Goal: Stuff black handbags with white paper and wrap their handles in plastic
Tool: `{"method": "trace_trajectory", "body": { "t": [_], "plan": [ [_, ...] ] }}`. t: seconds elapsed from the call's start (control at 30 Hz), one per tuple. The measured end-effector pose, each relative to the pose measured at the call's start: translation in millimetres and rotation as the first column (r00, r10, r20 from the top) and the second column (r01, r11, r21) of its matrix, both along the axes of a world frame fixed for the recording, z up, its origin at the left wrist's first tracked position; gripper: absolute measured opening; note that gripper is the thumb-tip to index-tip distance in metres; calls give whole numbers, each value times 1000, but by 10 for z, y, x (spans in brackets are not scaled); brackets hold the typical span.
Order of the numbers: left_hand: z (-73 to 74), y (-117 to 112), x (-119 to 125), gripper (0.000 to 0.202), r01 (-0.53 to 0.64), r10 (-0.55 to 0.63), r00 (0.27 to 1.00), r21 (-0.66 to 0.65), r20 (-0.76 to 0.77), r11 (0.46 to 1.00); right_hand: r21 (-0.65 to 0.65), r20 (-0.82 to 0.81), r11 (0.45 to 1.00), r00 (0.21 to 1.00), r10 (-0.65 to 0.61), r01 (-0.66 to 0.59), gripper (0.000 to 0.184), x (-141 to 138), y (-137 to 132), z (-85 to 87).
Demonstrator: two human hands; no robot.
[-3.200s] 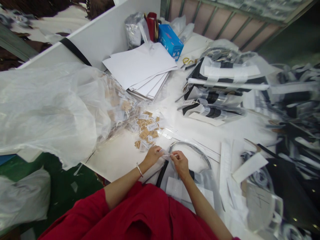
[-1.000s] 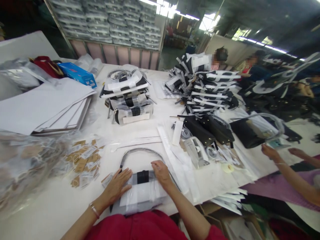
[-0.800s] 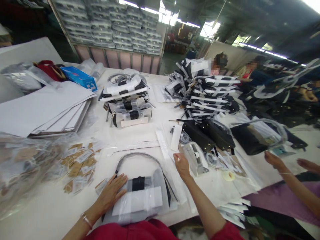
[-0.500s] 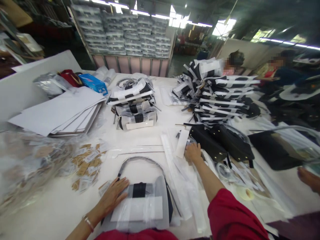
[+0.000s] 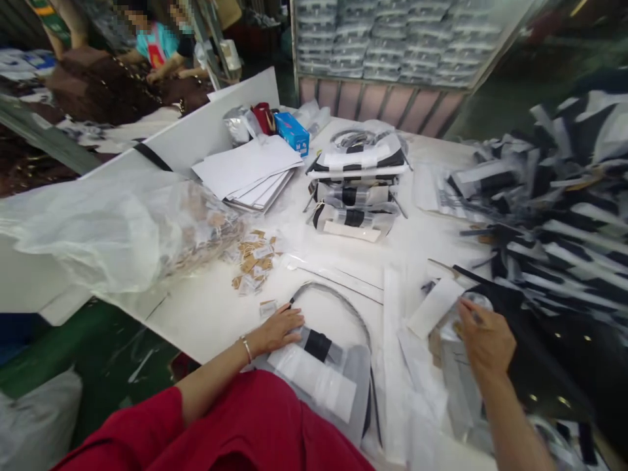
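My left hand [image 5: 275, 330] lies flat, fingers stretched, on the upper left of a handbag [image 5: 362, 369] wrapped in clear film. A white paper strip [image 5: 316, 381] lies across the bag's front, and its thin covered handle [image 5: 338, 299] arches away from me. Over on the right, my right hand [image 5: 487, 340] has its fingers curled and pinched together; what they hold, if anything, is too small to make out. Beside it are a white card [image 5: 436, 307] and a tray-like grey box [image 5: 458, 386]. Black bags lie right of that hand, blurred.
Brown paper tags [image 5: 255, 260] and a large plastic bag [image 5: 132, 222] lie to the left. Behind are white sheets [image 5: 248, 163], a blue box [image 5: 293, 133] and stacked wrapped bags [image 5: 360, 173]. A strip-wrapped bag pile [image 5: 564, 248] rises at right. Co-workers sit far left.
The view has swung left. My left hand stays on the handbag. My right hand has drawn back a little beside the white card, its fingers now curled into a pinch.
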State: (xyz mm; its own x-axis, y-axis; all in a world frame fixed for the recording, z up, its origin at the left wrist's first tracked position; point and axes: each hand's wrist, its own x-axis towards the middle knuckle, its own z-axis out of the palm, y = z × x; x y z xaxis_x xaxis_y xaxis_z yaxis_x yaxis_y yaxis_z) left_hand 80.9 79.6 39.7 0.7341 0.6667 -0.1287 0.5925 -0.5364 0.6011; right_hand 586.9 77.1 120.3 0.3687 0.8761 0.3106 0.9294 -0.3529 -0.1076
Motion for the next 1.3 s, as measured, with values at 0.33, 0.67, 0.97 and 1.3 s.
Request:
{"method": "trace_trajectory", "body": {
  "t": [0.33, 0.67, 0.97, 1.3],
  "plan": [
    [7, 18, -33, 46, 54, -54, 998, 8, 23, 999, -137, -334, 737, 732, 594, -661, 35, -2834, -94, -550],
    [-6, 48, -109, 46, 92, -91, 993, -12, 77, 996, -124, -335, 812, 794, 507, -570, 35, -2881, 203, -808],
    [-57, 157, -172, 46, 175, -173, 983, -22, 57, 984, -290, -305, 889, 915, 264, -353, 14, -3078, 723, -780],
    [-207, 196, -213, 43, 170, -170, 978, 14, 124, 985, -58, -307, 997, 949, -68, 52, 25, -1830, -234, -611]
  ]
}}
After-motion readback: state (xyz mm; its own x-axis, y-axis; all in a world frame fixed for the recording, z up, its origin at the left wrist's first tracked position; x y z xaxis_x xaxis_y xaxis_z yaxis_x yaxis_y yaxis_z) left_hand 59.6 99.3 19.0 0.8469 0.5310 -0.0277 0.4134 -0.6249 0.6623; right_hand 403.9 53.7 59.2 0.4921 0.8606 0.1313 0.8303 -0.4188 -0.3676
